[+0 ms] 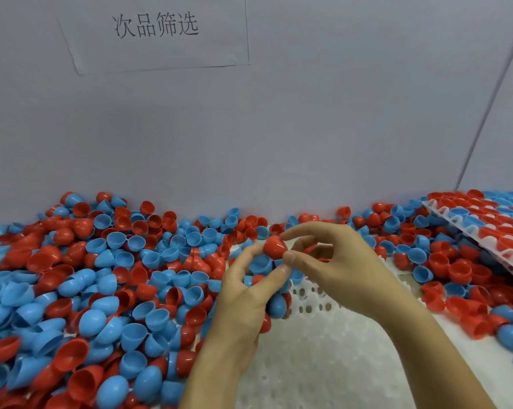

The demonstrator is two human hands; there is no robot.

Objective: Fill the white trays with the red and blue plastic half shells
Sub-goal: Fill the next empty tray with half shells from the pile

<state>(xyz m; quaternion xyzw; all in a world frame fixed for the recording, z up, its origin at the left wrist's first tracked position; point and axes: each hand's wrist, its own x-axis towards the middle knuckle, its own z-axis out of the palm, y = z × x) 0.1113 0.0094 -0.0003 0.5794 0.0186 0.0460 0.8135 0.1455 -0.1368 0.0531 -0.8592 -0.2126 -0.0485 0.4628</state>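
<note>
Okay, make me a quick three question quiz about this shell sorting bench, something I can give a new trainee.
1. True or false: the tray under the hands is already full.
2. What does the right hand pinch? A) a red shell B) a blue shell C) nothing
3. Where is the filled tray?

Key:
1. False; its holes show bare.
2. A, the red shell. The left hand holds several shells.
3. Far right, tilted on the loose pile.

Single head view, looking forward and down, close over the hands [293, 276]
</note>
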